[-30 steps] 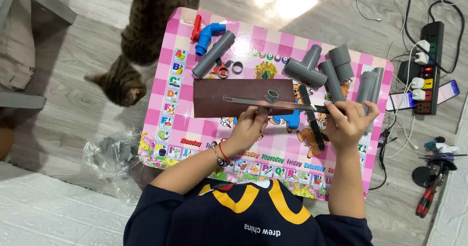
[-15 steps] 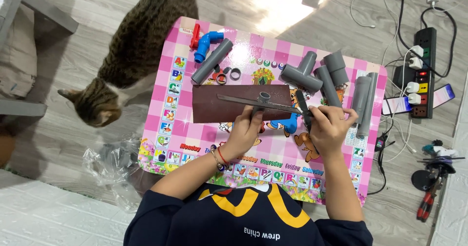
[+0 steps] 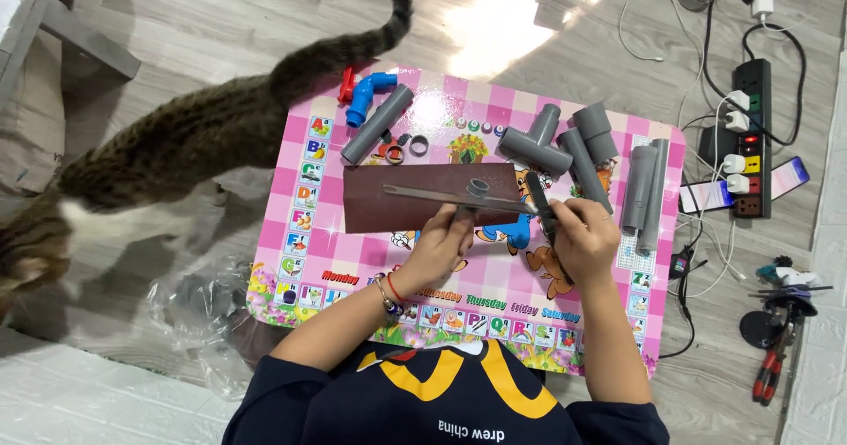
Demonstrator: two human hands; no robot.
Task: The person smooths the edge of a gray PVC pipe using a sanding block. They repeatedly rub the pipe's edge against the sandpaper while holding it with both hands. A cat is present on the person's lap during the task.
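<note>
My left hand [image 3: 438,247] pinches a short grey pipe piece [image 3: 477,189] that stands on a brown board [image 3: 397,209] on the pink children's table [image 3: 304,233]. My right hand [image 3: 584,236] grips the dark handle of a hacksaw. Its thin blade [image 3: 441,196] reaches left across the board and lies against the pipe piece. Both hands are close together at the board's right end.
Grey tee fitting [image 3: 536,145], grey pipes [image 3: 644,185] and a long pipe [image 3: 378,125] lie on the table, with a blue elbow [image 3: 366,97], red scissors [image 3: 388,152] and a ring [image 3: 419,144]. A tabby cat [image 3: 176,154] walks at the left. Power strip [image 3: 750,132], phone [image 3: 741,189], pliers [image 3: 770,374] lie at the right.
The cat has walked from the table's far corner out to the left over the floor. My hands and the saw have stayed at the board with slight shifts.
</note>
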